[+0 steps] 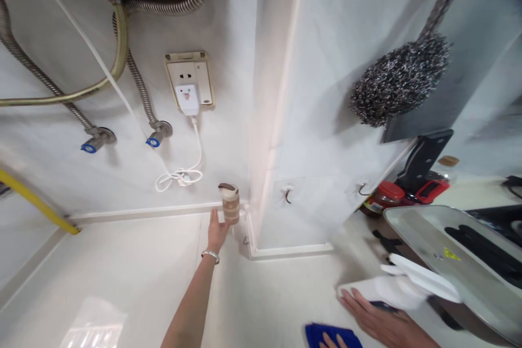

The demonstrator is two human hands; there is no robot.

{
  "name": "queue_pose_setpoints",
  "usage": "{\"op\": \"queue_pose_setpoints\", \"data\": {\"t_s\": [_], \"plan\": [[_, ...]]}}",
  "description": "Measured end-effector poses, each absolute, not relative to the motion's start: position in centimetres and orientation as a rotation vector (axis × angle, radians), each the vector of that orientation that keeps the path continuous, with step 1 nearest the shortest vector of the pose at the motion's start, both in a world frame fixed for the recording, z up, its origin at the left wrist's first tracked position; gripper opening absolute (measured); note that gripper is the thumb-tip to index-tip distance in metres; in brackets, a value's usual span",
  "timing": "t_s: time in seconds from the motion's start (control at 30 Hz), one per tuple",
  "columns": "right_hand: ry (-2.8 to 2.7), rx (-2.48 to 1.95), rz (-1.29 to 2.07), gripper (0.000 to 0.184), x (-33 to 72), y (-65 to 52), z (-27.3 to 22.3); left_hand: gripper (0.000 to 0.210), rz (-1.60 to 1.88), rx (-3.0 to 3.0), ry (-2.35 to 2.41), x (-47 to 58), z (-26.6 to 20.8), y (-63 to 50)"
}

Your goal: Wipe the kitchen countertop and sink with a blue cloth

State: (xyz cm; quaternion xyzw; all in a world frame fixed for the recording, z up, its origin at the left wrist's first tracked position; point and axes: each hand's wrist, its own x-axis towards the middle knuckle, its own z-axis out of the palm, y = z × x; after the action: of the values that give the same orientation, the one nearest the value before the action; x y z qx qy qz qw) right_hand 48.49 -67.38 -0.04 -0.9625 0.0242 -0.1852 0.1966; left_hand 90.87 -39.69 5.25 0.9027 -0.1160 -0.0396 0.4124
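Nearest stretches a person's bare left forearm (190, 304), laid out over the glossy white countertop (142, 250). Well right of its grip sits a broad, pale, round-cornered lid (420, 234) with a black handle. Nearer it, another hand (377, 318), whose I can't say, lies against a white plastic spray bottle (402, 289). Lower right of the reach, what looks like the right hand (327, 340) has fingers on a blue cloth (313, 336); it's mostly cut off, its hold unclear. At the left hand's (220, 229) fingers stands a small brown-and-cream bottle (231, 207); whether they've closed around it I can't tell. Behind them, a silvery bracelet (211, 254) rings the wrist.
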Motion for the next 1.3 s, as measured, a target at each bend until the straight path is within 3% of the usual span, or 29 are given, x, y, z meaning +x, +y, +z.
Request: {"op": "queue_pose_setpoints", "data": {"t_s": [0.07, 0.2, 0.4, 0.47, 0.57, 0.7, 0.97, 1.3], "plan": [[-0.451, -2.657, -0.128, 0.066, 50.8, -70.9, 1.3, 0.075, -0.157, 2.216, -0.344, 91.5, 5.0, -40.4], [-0.612, -2.637, 0.023, 0.083, 55.0, -74.1, 2.1, 0.067, -0.188, 2.149, -0.346, 90.9, 3.9, -41.7], [-0.655, -2.648, 0.208, 0.077, 58.7, -74.2, 0.6, 0.067, -0.216, 2.112, -0.338, 90.5, 3.8, -42.7], [-0.619, -2.733, 0.129, 0.073, 58.9, -74.1, 0.9, 0.072, -0.241, 2.091, -0.368, 90.3, 4.4, -42.5], [-0.298, -2.947, -0.385, 0.075, 57.0, -72.9, 1.7, 0.082, -0.226, 2.038, -0.403, 88.9, 5.1, -40.9], [0.052, -2.974, -0.751, 0.091, 51.9, -68.5, 2.0, 0.072, -0.185, 1.990, -0.399, 84.7, 4.9, -35.1], [0.284, -2.900, -0.805, 0.097, 50.5, -50.3, -2.6, 0.059, -0.041, 2.133, -0.156, 73.9, 3.7, -17.3], [-0.604, -2.760, -0.313, 0.081, 52.0, -44.3, -1.4, 0.076, 0.216, 2.724, 0.260, 62.2, 3.9, -4.4]]}}
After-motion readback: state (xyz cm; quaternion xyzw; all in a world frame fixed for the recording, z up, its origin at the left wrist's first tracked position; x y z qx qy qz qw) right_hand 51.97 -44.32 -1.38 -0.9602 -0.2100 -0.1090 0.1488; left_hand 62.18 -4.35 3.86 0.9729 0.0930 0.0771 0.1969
